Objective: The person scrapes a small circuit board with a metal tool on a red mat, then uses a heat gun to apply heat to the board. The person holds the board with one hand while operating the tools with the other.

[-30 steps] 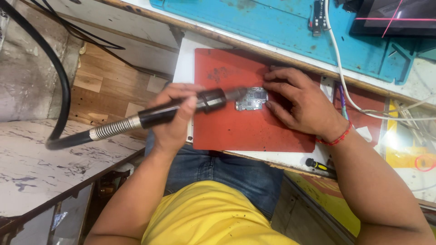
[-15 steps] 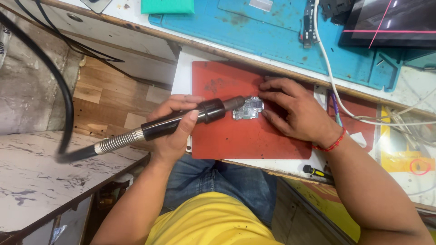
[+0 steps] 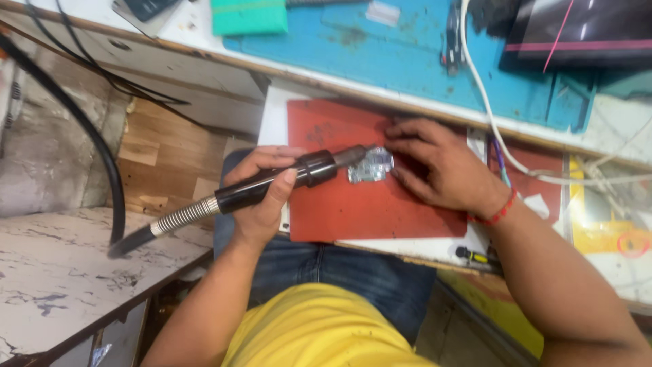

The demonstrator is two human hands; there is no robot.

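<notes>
My left hand [image 3: 261, 197] is clenched around a black hot-air wand [image 3: 272, 185], its nozzle just touching a small circuit board [image 3: 370, 166]. My right hand [image 3: 441, 166] lies loose, fingers flat, pinning that board's edge. The board sits on a red mat [image 3: 353, 211] on the tabletop [image 3: 272, 112], below a blue mat [image 3: 407, 61].

Dark rectangular screen [image 3: 584, 30] with pink lines, top right corner, on the blue mat [image 3: 407, 61].
</notes>
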